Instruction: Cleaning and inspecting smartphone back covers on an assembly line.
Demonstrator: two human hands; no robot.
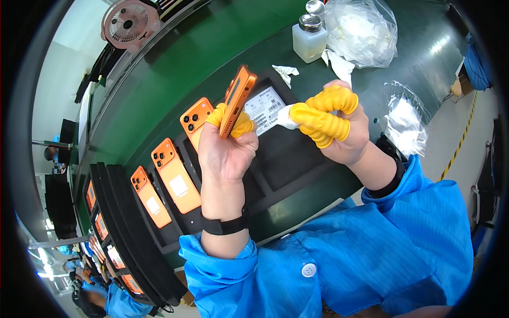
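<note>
My left hand (pixel 227 153), with yellow finger cots on its fingers, grips an orange smartphone (pixel 238 100) tilted up, its narrow edge facing me. To its right, my right hand (pixel 344 130), also in yellow finger cots, pinches a small white wipe (pixel 286 117). The wipe is apart from the phone. Beneath both hands lies a black foam tray (pixel 289 159). A white printed label (pixel 268 106) shows in the tray between my hands. Three more orange phones lie at the left, camera side up, including a middle one (pixel 177 183) and a left one (pixel 150 199).
Stacked black trays (pixel 143 238) with orange phones stand at the left. On the green table (pixel 260 55) are a pump bottle (pixel 309 40), a clear bag of white wipes (pixel 360 32), loose wipes (pixel 339 66) and a second clear bag (pixel 405 124). A pink fan (pixel 129 24) is at the far left. Co-workers appear lower left.
</note>
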